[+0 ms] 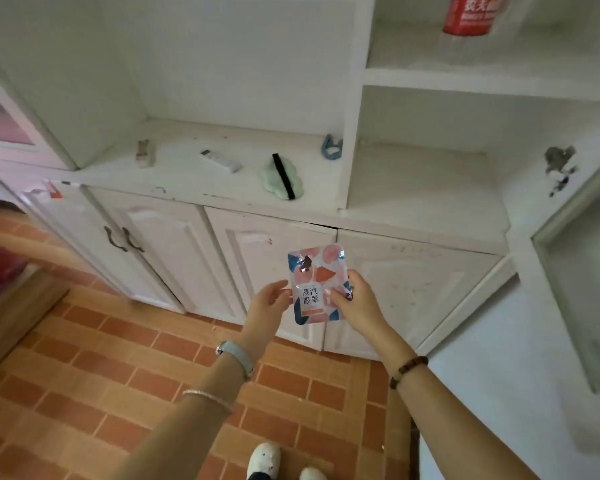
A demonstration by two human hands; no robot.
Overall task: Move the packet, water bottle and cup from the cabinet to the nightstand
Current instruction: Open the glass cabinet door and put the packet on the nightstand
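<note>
Floor [118, 358] open at 9 o'clock, tiled and bare up to cabinet [222, 265] doors. Right hand [354, 299] pinching packet [317, 284] at its 3 o'clock edge, held upright before the doors, off the counter. Left hand [267, 306] half open, fingertips just at packet's 9 o'clock edge. Bottle [471, 15] at 1 o'clock on upper shelf.

Packet [317, 285] held before the cabinet [222, 188] doors, between left hand [269, 303] and right hand [352, 299]; water bottle [470, 19] on upper right shelf
</note>
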